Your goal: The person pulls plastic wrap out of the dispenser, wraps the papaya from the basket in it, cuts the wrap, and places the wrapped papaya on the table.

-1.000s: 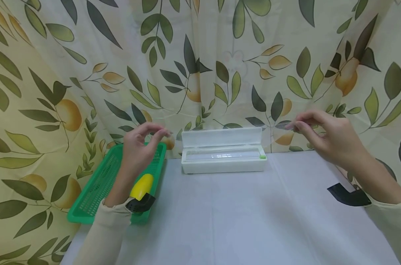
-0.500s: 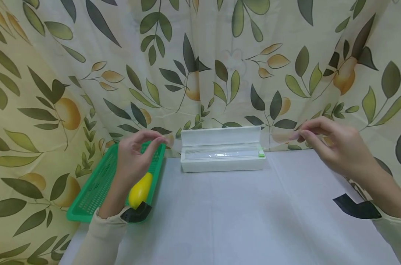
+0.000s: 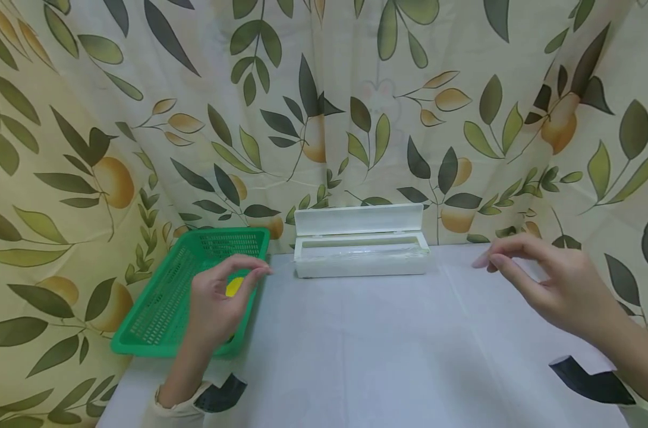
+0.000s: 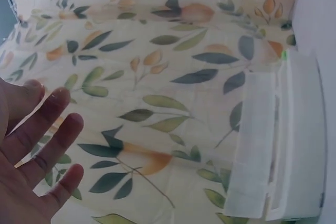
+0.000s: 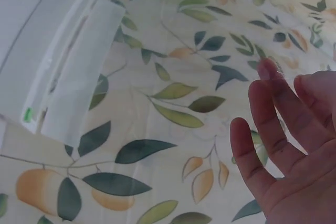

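Observation:
A sheet of clear plastic wrap [image 3: 367,254] stretches between my two hands, hard to make out except where it glints and wrinkles over the white box. My left hand [image 3: 217,303] pinches its left end between thumb and index finger, beside the green basket. At the right, my right hand [image 3: 559,285] pinches the other end the same way above the table. In the wrist views the remaining fingers of the left hand [image 4: 37,145] and right hand [image 5: 289,135] are spread. The white plastic-wrap box [image 3: 358,267] stands between and beyond the hands, its lid raised.
The green basket [image 3: 158,348] stands at the left, holding a smooth yellow object [image 3: 235,286] mostly hidden behind my left hand. A leaf-patterned curtain [image 3: 377,119] hangs behind the white-covered table [image 3: 356,345].
Both hands have come down and nearer to me, still pinching the plastic wrap. The wrap's visible edge now crosses the front of the box. Basket and box have stayed put.

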The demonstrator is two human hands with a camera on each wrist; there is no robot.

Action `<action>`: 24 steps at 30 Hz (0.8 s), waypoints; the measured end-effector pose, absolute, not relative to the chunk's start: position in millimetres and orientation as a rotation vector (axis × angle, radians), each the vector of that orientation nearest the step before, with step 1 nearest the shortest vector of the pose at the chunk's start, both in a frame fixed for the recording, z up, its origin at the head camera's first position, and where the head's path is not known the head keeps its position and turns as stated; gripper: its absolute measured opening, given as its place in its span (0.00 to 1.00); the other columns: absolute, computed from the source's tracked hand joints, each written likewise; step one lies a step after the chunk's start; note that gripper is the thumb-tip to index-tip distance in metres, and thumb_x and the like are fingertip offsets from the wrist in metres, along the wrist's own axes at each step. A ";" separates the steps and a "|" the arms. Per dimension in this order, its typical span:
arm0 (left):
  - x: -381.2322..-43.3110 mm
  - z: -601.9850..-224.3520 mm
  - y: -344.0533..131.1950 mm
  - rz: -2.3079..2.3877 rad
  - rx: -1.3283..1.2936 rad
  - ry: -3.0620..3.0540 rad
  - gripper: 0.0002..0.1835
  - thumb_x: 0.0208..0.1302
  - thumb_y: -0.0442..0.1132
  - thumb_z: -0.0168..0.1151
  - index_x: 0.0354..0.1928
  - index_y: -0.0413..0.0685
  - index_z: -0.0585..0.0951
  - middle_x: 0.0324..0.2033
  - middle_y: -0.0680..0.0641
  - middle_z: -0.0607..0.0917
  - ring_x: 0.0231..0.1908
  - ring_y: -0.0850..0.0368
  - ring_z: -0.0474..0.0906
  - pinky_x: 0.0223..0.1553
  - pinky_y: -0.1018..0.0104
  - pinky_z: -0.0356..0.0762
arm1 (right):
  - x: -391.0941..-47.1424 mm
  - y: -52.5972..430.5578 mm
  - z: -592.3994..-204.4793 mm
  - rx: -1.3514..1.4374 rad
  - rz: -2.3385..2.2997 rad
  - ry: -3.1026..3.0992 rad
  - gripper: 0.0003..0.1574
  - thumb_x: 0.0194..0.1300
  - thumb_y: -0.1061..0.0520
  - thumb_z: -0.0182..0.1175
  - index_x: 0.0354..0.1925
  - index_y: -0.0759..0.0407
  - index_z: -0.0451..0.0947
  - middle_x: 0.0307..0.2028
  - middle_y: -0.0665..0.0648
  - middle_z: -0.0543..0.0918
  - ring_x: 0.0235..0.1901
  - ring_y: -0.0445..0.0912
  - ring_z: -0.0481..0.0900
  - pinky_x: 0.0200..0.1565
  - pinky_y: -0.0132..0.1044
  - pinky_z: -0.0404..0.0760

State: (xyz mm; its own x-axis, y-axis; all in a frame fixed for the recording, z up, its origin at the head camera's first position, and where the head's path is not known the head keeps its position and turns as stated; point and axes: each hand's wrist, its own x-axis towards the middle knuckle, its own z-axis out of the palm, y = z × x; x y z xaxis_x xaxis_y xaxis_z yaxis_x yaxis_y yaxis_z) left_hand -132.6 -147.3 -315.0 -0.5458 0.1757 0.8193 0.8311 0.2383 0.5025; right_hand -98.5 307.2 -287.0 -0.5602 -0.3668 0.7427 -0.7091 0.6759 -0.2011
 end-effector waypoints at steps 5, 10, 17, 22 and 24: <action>-114.6 -335.6 -147.6 -1.409 -0.933 -1.906 0.11 0.60 0.21 0.69 0.41 0.41 0.86 0.33 0.45 0.89 0.38 0.53 0.86 0.57 0.65 0.79 | -78.5 308.0 -305.8 0.788 0.602 -2.266 0.20 0.56 0.70 0.71 0.43 0.52 0.84 0.37 0.41 0.87 0.37 0.26 0.80 0.50 0.16 0.74; -98.3 -355.6 -150.2 -1.409 -0.901 -1.999 0.15 0.58 0.19 0.69 0.41 0.45 0.86 0.34 0.50 0.89 0.38 0.57 0.85 0.50 0.69 0.80 | -60.9 305.2 -328.5 0.738 0.631 -2.354 0.28 0.51 0.73 0.73 0.42 0.43 0.82 0.35 0.36 0.85 0.35 0.27 0.80 0.44 0.17 0.76; -85.1 -391.2 -154.5 -1.454 -1.000 -2.050 0.17 0.58 0.19 0.69 0.41 0.48 0.85 0.34 0.52 0.89 0.37 0.57 0.86 0.44 0.70 0.82 | -49.6 305.4 -372.3 0.837 0.845 -2.353 0.31 0.52 0.78 0.69 0.42 0.44 0.81 0.34 0.36 0.84 0.33 0.33 0.81 0.44 0.19 0.76; -78.5 -413.5 -158.2 -1.518 -1.034 -2.166 0.12 0.64 0.24 0.68 0.41 0.50 0.85 0.33 0.55 0.89 0.35 0.60 0.86 0.44 0.69 0.83 | -39.8 304.6 -399.5 0.837 0.914 -2.447 0.31 0.56 0.77 0.68 0.42 0.41 0.78 0.35 0.32 0.84 0.35 0.33 0.82 0.41 0.21 0.77; -76.8 -422.8 -159.9 -1.537 -1.047 -2.199 0.11 0.66 0.26 0.67 0.41 0.52 0.86 0.33 0.54 0.89 0.35 0.60 0.86 0.43 0.68 0.83 | -37.7 303.6 -410.7 0.837 0.966 -2.460 0.30 0.58 0.77 0.67 0.42 0.42 0.78 0.35 0.33 0.84 0.35 0.34 0.82 0.40 0.22 0.77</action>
State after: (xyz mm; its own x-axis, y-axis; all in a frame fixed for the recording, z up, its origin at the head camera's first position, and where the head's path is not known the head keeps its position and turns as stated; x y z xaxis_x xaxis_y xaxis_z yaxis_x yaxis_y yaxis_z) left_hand -76.8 -159.9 -422.8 -0.7062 0.4074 0.5790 0.6838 0.1803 0.7071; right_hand -37.7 303.6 -410.7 -0.7562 -0.3918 0.5240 -0.6437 0.5891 -0.4885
